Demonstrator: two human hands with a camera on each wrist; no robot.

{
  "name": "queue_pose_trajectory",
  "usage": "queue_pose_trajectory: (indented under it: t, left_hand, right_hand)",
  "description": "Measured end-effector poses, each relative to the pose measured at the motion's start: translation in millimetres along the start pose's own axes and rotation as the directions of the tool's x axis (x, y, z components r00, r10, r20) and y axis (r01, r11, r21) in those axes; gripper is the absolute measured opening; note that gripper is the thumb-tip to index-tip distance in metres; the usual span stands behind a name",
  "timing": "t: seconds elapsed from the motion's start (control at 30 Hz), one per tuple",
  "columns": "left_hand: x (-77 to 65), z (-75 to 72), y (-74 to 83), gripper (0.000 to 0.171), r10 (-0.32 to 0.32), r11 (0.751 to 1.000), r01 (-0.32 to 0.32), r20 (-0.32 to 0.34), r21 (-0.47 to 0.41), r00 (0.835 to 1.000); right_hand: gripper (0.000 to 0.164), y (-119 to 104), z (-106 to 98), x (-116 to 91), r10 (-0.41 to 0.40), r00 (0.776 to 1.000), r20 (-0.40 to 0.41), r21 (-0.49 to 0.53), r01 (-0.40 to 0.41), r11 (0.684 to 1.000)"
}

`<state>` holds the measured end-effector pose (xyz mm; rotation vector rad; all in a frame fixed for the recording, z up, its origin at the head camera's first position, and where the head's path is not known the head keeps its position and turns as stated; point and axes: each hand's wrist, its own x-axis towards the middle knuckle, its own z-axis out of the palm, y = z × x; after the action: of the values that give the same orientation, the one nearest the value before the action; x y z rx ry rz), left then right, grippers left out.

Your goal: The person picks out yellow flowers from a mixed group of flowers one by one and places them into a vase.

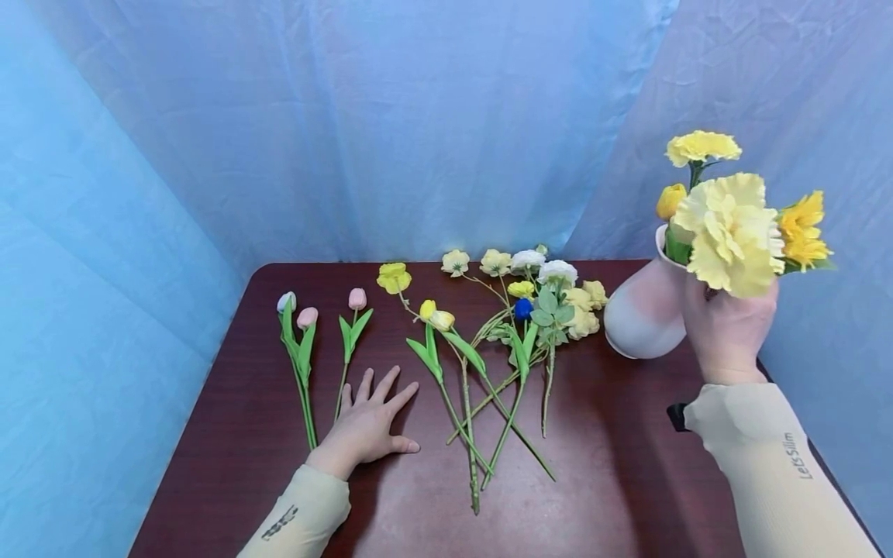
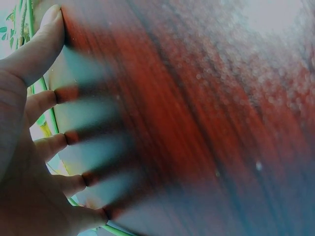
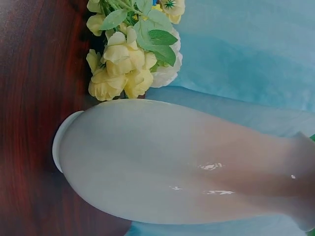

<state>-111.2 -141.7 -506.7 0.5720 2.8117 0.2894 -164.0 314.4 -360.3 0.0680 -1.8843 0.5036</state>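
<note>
My left hand (image 1: pixel 366 426) lies spread on the dark red table (image 1: pixel 230 480), palm down, beside a pink tulip (image 1: pixel 357 299); the left wrist view shows its fingers (image 2: pixel 47 147) apart and holding nothing. At the right, my right hand (image 1: pixel 731 329) is at the mouth of a pink-and-white vase (image 1: pixel 645 310), fingers curled under a large pale yellow flower (image 1: pixel 729 232) that it appears to hold by the stem. The bloom hides the fingertips. Upright in the vase are a yellow carnation (image 1: pixel 703 147), a yellow tulip (image 1: pixel 671 201) and an orange-yellow flower (image 1: pixel 804 231). The right wrist view shows the vase body (image 3: pixel 147 162), without the hand.
Several loose stems lie mid-table, among them a blue tulip (image 1: pixel 523 310), a white flower (image 1: pixel 558 273) and pale yellow roses (image 3: pixel 120 69) close to the vase base. A white tulip (image 1: pixel 287 302) and another pink tulip (image 1: pixel 307 317) lie left. Blue curtains (image 1: pixel 418 139) surround the table.
</note>
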Motion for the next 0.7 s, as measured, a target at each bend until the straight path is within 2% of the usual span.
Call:
queue_pose_trajectory:
  t: [0.23, 0.37, 0.43, 0.53, 0.7]
  left_hand:
    - [-0.5, 0.1, 0.1, 0.095, 0.005, 1.000, -0.005, -0.004, 0.001, 1.000]
    - [-0.3, 0.3, -0.2, 0.095, 0.007, 1.000, -0.007, -0.008, 0.004, 1.000]
    - [-0.4, 0.4, -0.4, 0.094, 0.007, 1.000, -0.007, -0.008, 0.005, 1.000]
    - [-0.6, -0.2, -0.1, 0.094, 0.009, 1.000, -0.009, -0.009, 0.002, 1.000]
    - [-0.5, -0.3, 0.1, 0.094, 0.010, 1.000, -0.010, -0.012, 0.001, 1.000]
  right_hand:
    - [0.040, 5.6, -3.1, -5.4, 0.061, 0.998, 0.017, -0.019, -0.060, 0.998]
    - [0.037, 10.1, -4.8, -7.2, 0.092, 0.995, 0.042, -0.048, -0.090, 0.995]
    - [0.037, 11.2, -4.6, -8.5, 0.119, 0.993, 0.022, -0.041, -0.118, 0.992]
    - [0.035, 12.0, -4.9, -10.9, 0.195, 0.981, -0.017, -0.006, -0.195, 0.981]
    - [0.049, 11.8, -6.2, -12.3, 0.343, 0.938, -0.057, 0.028, -0.342, 0.939]
